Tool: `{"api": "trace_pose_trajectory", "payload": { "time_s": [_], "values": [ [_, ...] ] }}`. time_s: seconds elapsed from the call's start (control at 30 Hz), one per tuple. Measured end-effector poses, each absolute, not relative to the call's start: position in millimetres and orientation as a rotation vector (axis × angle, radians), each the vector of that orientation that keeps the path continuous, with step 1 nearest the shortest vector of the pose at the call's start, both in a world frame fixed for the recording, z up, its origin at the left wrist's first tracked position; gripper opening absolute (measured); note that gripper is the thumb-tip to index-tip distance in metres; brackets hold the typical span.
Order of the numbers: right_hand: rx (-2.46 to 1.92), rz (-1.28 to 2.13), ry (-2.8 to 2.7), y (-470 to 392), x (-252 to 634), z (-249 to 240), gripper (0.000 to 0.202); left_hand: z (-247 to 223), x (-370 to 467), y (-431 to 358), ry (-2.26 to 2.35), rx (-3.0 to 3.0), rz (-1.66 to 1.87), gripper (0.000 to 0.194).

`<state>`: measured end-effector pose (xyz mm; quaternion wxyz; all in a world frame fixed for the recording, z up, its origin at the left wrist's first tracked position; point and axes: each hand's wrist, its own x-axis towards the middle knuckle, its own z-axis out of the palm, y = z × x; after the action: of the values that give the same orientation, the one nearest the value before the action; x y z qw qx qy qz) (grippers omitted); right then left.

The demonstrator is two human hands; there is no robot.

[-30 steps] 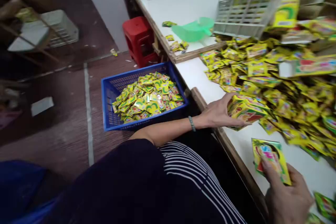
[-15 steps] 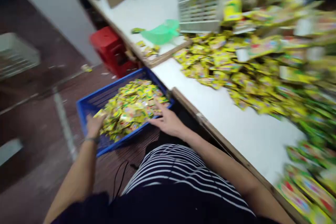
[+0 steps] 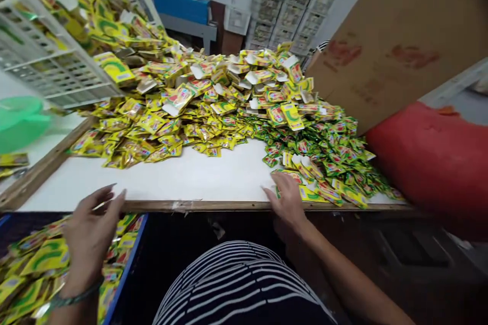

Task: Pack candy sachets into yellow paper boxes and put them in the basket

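My left hand (image 3: pixel 91 231), with a bracelet at the wrist, hovers over the table's front edge with fingers apart and nothing in them. Below it stands the blue basket (image 3: pixel 131 259) full of yellow packets (image 3: pixel 46 259). My right hand (image 3: pixel 285 198) is at the front edge of the white table (image 3: pixel 183 177), its fingers spread beside flat yellow boxes (image 3: pixel 331 191). Small green packets (image 3: pixel 305 147) lie behind these boxes. Yellow sachets (image 3: pixel 152 132) and open small boxes (image 3: pixel 244 73) are heaped across the back of the table.
A white crate (image 3: pixel 68 73) tipped on its side spills boxes at the left, near a green scoop (image 3: pixel 23 122). A wooden strip (image 3: pixel 46 162) divides the table. At the right are a large cardboard box (image 3: pixel 404 35) and a red bag-like object (image 3: pixel 430 157). Stacked crates (image 3: pixel 290 5) stand behind.
The view has swung right to face the table. Both my hands have left the packets in the blue basket and are now at the table's front edge.
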<state>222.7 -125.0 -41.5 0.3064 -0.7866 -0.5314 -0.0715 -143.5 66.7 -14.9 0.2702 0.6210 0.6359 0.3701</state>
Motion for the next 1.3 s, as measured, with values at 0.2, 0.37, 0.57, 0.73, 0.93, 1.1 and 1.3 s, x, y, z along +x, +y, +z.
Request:
{"api": "trace_pose_trajectory", "payload": {
  "time_s": [0.2, 0.37, 0.57, 0.73, 0.93, 1.1, 1.3],
  "values": [
    [-2.759, -0.093, -1.002, -172, 285, -65, 0.084, -2, -34, 68, 1.385, 1.772, 0.801, 0.05],
    [-2.583, 0.034, -1.055, -115, 266, -76, 0.082, -22, 14, 55, 1.221, 1.91, 0.578, 0.053],
    [-2.129, 0.066, -1.286, -79, 269, -53, 0.079, -25, 63, 29, 1.118, 2.276, 0.133, 0.075],
    [-2.535, -0.009, -1.329, -157, 352, -42, 0.099, -22, 101, 30, 1.085, 2.704, -0.054, 0.111],
    [-2.652, 0.317, -1.293, -183, 399, -62, 0.111, -35, 155, 45, 0.679, 2.908, -0.184, 0.13],
    [-2.336, 0.352, -1.428, -131, 367, -77, 0.092, -42, 161, 55, 0.657, 2.897, -0.178, 0.113],
    [-2.116, 0.371, -1.42, -72, 292, -84, 0.079, -33, 107, 65, 0.85, 2.881, -0.026, 0.064]
  ]
}}
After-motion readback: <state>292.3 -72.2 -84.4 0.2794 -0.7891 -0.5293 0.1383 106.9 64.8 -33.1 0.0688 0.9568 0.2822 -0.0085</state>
